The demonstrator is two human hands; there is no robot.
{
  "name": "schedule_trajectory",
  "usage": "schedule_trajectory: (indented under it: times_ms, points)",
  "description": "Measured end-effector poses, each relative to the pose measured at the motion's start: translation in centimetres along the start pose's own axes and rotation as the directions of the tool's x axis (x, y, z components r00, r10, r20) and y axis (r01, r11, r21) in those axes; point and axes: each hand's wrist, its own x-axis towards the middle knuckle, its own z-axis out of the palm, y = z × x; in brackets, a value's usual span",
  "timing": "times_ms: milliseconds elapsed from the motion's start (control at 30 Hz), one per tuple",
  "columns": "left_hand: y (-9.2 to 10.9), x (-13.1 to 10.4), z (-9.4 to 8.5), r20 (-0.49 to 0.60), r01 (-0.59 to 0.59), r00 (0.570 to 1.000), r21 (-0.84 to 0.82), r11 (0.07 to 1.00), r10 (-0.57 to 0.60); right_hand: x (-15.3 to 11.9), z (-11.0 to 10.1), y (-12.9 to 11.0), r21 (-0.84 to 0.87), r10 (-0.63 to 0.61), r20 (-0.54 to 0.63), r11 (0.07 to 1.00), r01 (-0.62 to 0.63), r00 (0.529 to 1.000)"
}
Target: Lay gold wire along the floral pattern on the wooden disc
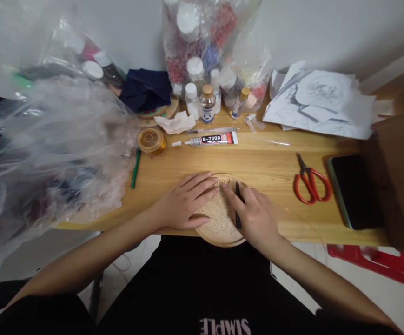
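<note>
Patterned disc (219, 216) overhangs the near edge of the bench (257, 156); our left hand (185, 201) lies flat on it, outstretched, while our right hand (258, 217) points a finger across black tweezers (237, 221), gripping them or not, we can't tell. Let's brace firmly, touch lightly.

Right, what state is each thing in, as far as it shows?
Disc: overhanging the table edge, left hand on it
Tweezers: partly under the right hand, opening unclear
Scissors: lying flat
Phone: face up, screen dark
Glue tube: lying flat, capping unclear
Bottle with brown lid: upright, lid on
Tissue: crumpled
Papers: loosely piled
</note>
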Motion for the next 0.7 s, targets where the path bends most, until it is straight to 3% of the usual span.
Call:
schedule_trajectory:
  times_ms: [267, 700]
  points:
    - [0.04, -0.02, 0.04, -0.011, 0.006, 1.0, 0.002, 1.0, -0.006, 0.15, -0.18, 0.27, -0.058, -0.062, 0.005, 0.996, 0.062, 0.998]
    - [0.12, -0.28, 0.02, -0.016, 0.003, 1.0, 0.06, 0.998, -0.002, 0.05, -0.05, 0.08, -0.106, -0.039, 0.009, 0.994, 0.04, 0.999]
